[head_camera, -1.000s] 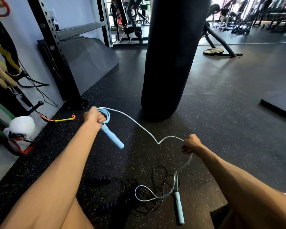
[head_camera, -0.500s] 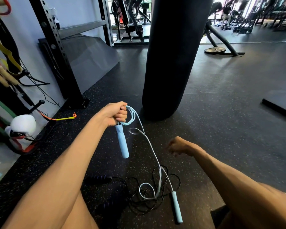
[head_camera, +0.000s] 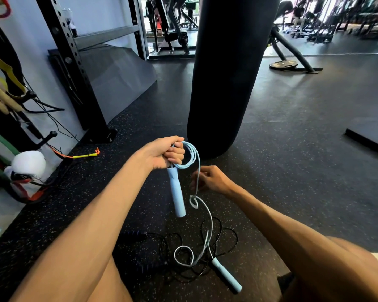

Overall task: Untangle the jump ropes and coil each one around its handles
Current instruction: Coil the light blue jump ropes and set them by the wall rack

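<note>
- We clench our left grip round one handle and coils of the blue jump rope, just in front of the punching bag.
- Our right grip pinches the hanging strand.
- The black jump rope lies tangled on the floor, nearer us than the bag.

Jump ropes, 2: light blue jump rope, hanging from the grip to the floor; black jump rope, heaped below the grip.
Light blue handles, 2: held handle in the grip; floor handle below and right of it.
Hands, 2: left hand gripping; right hand just right of the grip, fingers curled at the hanging strand.
Punching bag, 1, beyond the grip.
White boxing glove, 1, well left of the grip.
</note>
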`<state>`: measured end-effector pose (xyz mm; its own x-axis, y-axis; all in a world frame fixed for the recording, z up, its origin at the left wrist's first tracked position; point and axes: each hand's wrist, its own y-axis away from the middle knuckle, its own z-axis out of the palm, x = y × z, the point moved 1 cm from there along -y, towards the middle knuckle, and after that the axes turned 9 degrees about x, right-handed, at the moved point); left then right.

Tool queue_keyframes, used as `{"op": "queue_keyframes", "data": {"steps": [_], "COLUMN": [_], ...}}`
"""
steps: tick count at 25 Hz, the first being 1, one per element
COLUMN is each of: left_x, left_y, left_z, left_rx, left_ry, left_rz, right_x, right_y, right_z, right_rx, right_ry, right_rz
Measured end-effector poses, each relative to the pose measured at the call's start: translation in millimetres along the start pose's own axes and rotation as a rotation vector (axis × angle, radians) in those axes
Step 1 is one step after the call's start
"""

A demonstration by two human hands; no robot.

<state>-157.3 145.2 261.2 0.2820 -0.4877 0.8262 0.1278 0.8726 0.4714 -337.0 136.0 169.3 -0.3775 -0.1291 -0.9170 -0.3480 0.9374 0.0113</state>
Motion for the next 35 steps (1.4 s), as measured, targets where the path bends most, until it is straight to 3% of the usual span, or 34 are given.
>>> {"op": "queue_keyframes", "data": {"steps": [5,8,12,15,20,28,32,35], "left_x": [6,9,9,10,4,-23,-25,-27], "left_y": [-3,-7,-15,-18,-24,-32,-37,-30], "left_z": [2,8,16,15,20,32,23,27], "left_rx": [-0.076,-0.091,0.012,0.135,0.335,0.383,0.41,0.314], "left_ry": [0.254,0.356,0.346,0.212,-0.158,-0.861,-1.156,-1.272], "left_rz": [0.13,0.227,0.41,0.58,0.775,1.072,0.922,0.713], "right_x": [-8,2,7,1,-11,-36,-38,-38], "right_y": [10,8,8,9,8,9,4,3], "right_z": [-4,-4,-2,-7,-17,-23,-38,-46], "right_rx": [-0.008,0.016,0.012,0.087,0.048,0.056,0.187,0.263], "right_ry": [-0.22,-0.095,0.006,0.032,0.242,0.488,0.533,0.6], "right_rz": [0.167,0.17,0.132,0.067,-0.092,-0.398,-0.456,-0.503]}}
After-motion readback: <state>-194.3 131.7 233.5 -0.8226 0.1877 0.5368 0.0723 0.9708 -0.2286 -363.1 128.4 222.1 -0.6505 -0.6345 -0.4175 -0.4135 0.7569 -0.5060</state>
